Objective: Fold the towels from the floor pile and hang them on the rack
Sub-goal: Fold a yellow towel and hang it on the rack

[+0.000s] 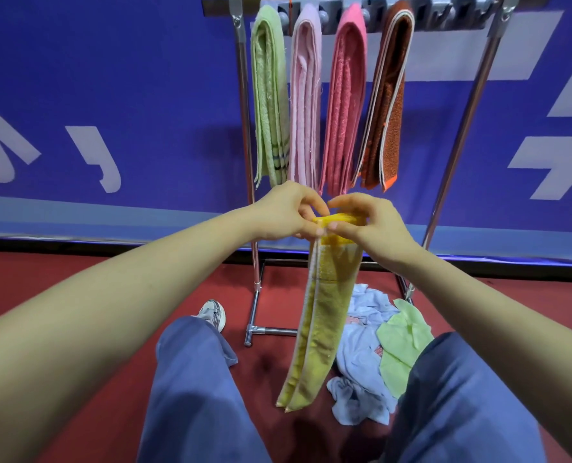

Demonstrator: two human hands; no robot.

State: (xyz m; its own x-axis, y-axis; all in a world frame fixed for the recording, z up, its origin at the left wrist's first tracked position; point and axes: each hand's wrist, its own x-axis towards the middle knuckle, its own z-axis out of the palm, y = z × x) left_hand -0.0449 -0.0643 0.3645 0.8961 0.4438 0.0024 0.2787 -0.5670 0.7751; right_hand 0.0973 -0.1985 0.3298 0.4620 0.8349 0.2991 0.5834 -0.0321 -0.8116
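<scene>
two bare forearms reach forward from the lower corners, above legs in blue trousers (194, 379). the left hand (288, 210) and the right hand (368, 218) meet at the centre, touching or nearly touching. both pinch the top fold of a yellow towel (318, 329): fingers curled, thumbs and fingertips pressed on the cloth. the yellow towel is folded into a long narrow strip and hangs straight down from the hands, its lower end free above the red floor (77, 279). it is held in front of the rack (244, 128), below the towels on it. four folded towels hang side by side over the rack's top bar: green towel (269, 101), pale pink towel (306, 105), deep pink towel (344, 105), brown towel (388, 105). the floor pile (365, 355) lies at the rack's base, right of the hanging strip; it shows crumpled light blue cloth and a light green cloth (401, 342). one shoe (212, 314) rests near the rack's left foot. a blue banner (111, 95) with white marks covers the wall behind.
</scene>
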